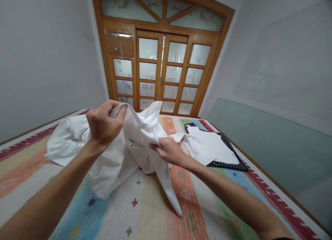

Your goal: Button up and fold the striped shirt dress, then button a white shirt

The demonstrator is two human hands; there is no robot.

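A white shirt (145, 157) hangs crumpled between my two hands, its collar-like peak standing up in the middle. My left hand (105, 124) is closed on an upper edge of the cloth, raised a little above the bed. Lower and to the right, my right hand (169, 149) pinches another part of it. One narrow end of the fabric droops toward me onto the striped bed cover (155, 219). More white cloth (68, 138) lies bunched on the cover at the left; whether it all belongs to the same shirt I cannot tell.
Folded garments, white on top of black-and-white striped (216, 148), lie flat at the right. A pale green panel (272, 143) and a wall border the right side. Beyond the far edge stand wooden doors with glass panes (160, 67).
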